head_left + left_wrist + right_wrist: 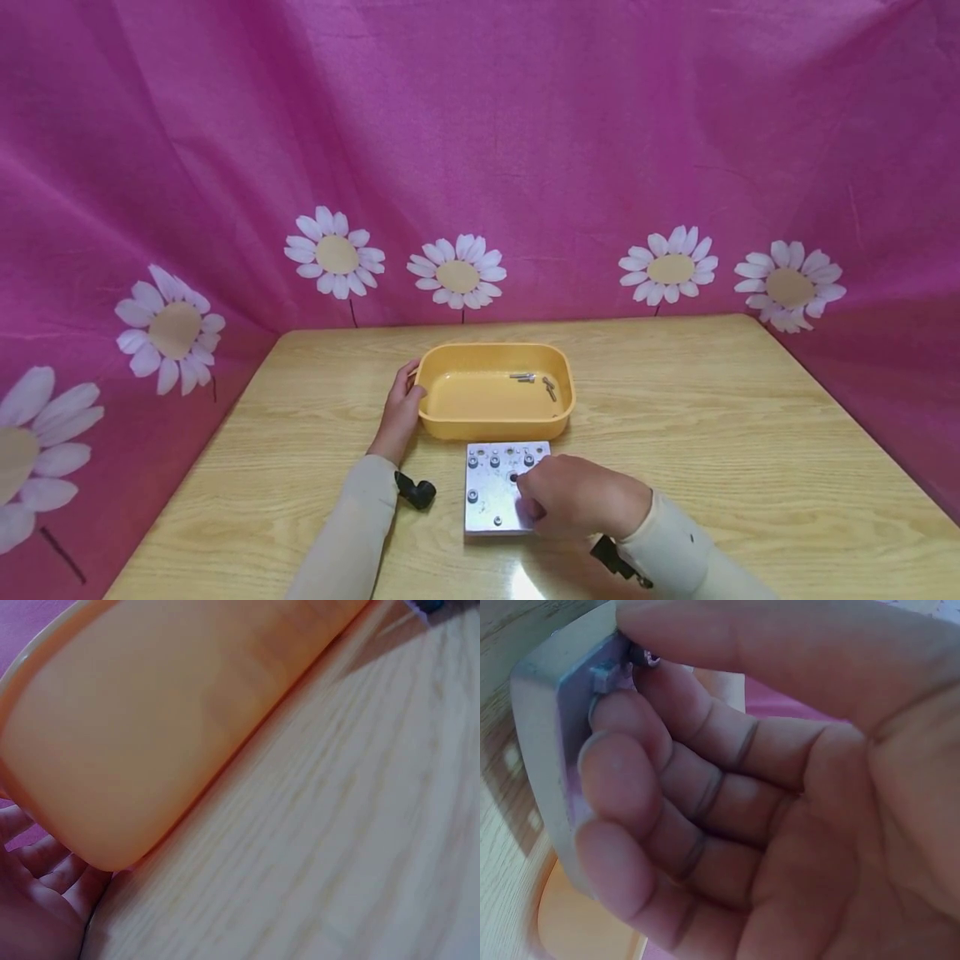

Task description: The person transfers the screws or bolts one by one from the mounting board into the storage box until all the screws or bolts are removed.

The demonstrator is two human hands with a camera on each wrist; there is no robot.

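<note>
A yellow plastic tray sits on the table, and my left hand grips its left end, thumb at the rim and fingers outside. In the left wrist view those fingers curl at the tray's corner. In front of the tray lies a square metal plate with holes and several socket-head screws standing in it. Over the plate's right side, my right hand pinches a small socket-head screw between thumb and index finger, close against the plate's face. Its other fingers curl beside the plate.
Several loose screws lie in the tray's right part. The wooden table is backed by a magenta curtain with white flowers. Black wrist mounts stick out from both sleeves.
</note>
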